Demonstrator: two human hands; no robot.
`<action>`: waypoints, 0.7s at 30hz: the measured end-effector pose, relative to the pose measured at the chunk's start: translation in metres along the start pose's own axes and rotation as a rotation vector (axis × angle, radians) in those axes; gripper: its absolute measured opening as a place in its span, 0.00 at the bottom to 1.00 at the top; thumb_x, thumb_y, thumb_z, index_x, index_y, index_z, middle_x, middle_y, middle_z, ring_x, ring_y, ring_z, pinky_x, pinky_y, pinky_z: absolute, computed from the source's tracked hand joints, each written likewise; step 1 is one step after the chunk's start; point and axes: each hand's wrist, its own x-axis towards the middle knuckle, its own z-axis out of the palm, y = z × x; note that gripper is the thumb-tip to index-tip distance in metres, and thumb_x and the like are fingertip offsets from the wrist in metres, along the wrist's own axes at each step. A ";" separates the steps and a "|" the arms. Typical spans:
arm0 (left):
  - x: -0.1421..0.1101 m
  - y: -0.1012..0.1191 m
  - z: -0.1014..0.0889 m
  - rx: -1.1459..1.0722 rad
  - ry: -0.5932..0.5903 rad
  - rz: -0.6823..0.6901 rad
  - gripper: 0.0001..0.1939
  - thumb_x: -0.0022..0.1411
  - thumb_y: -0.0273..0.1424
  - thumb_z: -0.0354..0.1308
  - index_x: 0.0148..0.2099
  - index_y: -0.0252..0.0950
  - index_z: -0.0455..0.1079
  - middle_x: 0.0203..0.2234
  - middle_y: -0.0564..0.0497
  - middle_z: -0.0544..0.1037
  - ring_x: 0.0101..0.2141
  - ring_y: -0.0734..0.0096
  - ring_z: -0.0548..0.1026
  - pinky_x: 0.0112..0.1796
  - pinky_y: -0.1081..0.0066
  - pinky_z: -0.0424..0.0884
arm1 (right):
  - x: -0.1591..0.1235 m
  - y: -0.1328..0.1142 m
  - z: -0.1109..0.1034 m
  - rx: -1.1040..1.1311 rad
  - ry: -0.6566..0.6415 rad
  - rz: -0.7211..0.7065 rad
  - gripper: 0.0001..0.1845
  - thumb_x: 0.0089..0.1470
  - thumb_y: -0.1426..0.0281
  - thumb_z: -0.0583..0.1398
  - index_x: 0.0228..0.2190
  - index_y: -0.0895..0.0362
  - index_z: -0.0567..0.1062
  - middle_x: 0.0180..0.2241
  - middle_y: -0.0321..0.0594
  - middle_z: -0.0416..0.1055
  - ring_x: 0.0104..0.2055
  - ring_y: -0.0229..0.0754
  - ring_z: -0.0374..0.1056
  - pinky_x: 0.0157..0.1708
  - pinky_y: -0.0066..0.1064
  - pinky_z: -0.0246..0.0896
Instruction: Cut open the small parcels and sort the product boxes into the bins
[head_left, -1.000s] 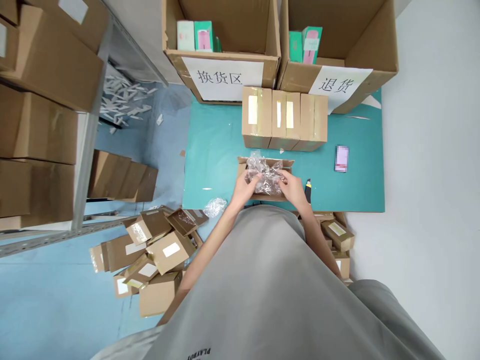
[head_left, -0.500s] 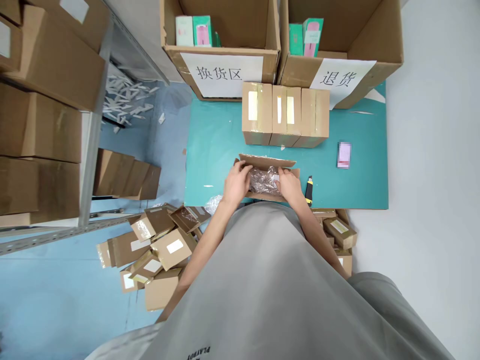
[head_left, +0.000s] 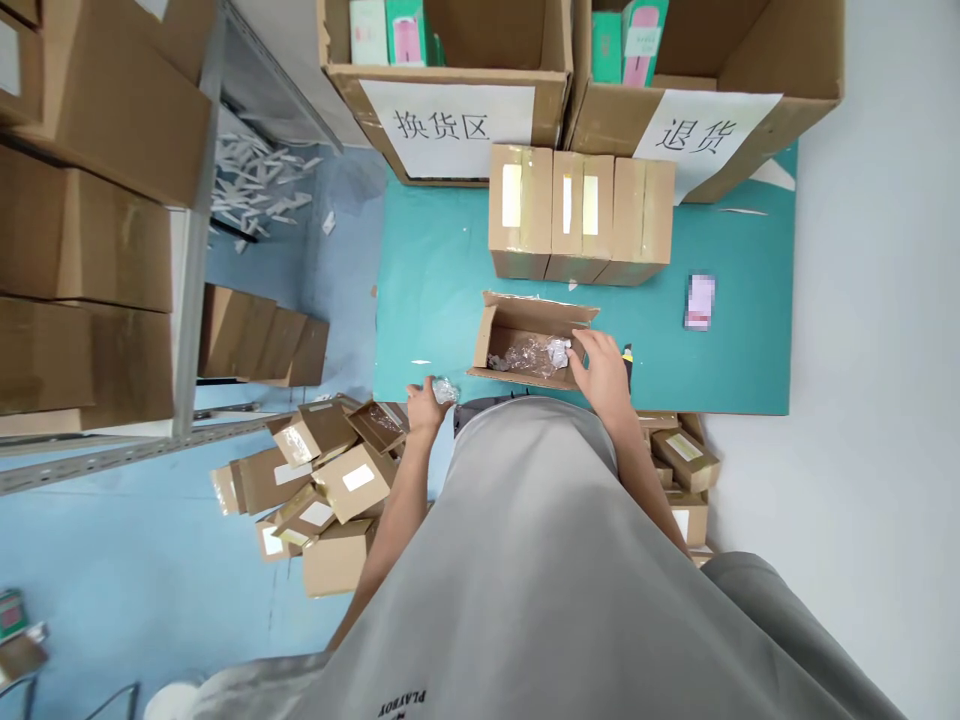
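Observation:
A small open cardboard box (head_left: 486,340) lies on the green table near its front edge, flaps up. Inside it is crumpled clear plastic wrap (head_left: 529,356), with a whitish crumpled piece at the right end. My right hand (head_left: 602,375) grips the right end of this box, fingertips over the wall beside the whitish piece. Out to the left, at the table's front edge, my left hand (head_left: 424,408) has its fingers closed around a wad of clear plastic wrap (head_left: 445,390). A yellow and black box cutter (head_left: 628,362) lies just right of my right hand, partly hidden by it.
Three closed cartons (head_left: 581,215) stand in a row behind the box. Two large labelled boxes (head_left: 450,125) at the back hold green packages. A phone-sized blurred item (head_left: 700,302) lies at right. Cartons (head_left: 337,555) are piled on the floor, and a shelf (head_left: 184,330) stands left.
My left hand has left the box and moved left to the table edge, by the plastic wad. My right hand stays at the box's right end. Less wrap now fills the box.

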 end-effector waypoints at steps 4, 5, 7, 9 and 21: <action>0.006 0.003 -0.011 -0.086 0.107 0.119 0.19 0.72 0.27 0.56 0.63 0.38 0.75 0.56 0.37 0.80 0.53 0.49 0.83 0.61 0.55 0.75 | 0.000 0.004 0.002 -0.005 0.024 -0.003 0.24 0.75 0.67 0.56 0.65 0.55 0.80 0.63 0.55 0.78 0.67 0.61 0.70 0.72 0.59 0.66; 0.009 0.005 -0.016 -0.112 0.149 0.159 0.21 0.73 0.26 0.54 0.63 0.38 0.74 0.56 0.38 0.80 0.54 0.50 0.83 0.62 0.56 0.75 | 0.000 0.006 0.002 -0.006 0.028 -0.001 0.23 0.74 0.67 0.56 0.64 0.55 0.80 0.64 0.55 0.78 0.68 0.61 0.69 0.72 0.59 0.65; 0.015 0.011 -0.023 -0.104 0.174 0.199 0.26 0.71 0.28 0.59 0.69 0.38 0.70 0.61 0.35 0.78 0.60 0.47 0.80 0.63 0.53 0.74 | -0.002 0.008 0.002 -0.005 0.027 0.007 0.23 0.74 0.68 0.57 0.64 0.55 0.80 0.66 0.55 0.76 0.70 0.61 0.68 0.73 0.60 0.64; 0.017 0.021 -0.022 -0.026 0.065 0.128 0.40 0.63 0.32 0.71 0.74 0.38 0.64 0.67 0.29 0.71 0.65 0.37 0.76 0.62 0.49 0.75 | -0.003 0.010 0.002 0.000 0.021 0.013 0.23 0.74 0.67 0.57 0.64 0.54 0.80 0.67 0.55 0.75 0.71 0.62 0.67 0.73 0.62 0.63; -0.011 0.054 -0.066 -0.185 0.322 0.163 0.30 0.64 0.28 0.69 0.67 0.38 0.71 0.60 0.36 0.74 0.52 0.45 0.83 0.58 0.49 0.79 | -0.016 0.012 0.005 0.028 0.043 0.009 0.23 0.76 0.65 0.57 0.64 0.54 0.81 0.69 0.55 0.74 0.71 0.61 0.69 0.73 0.61 0.65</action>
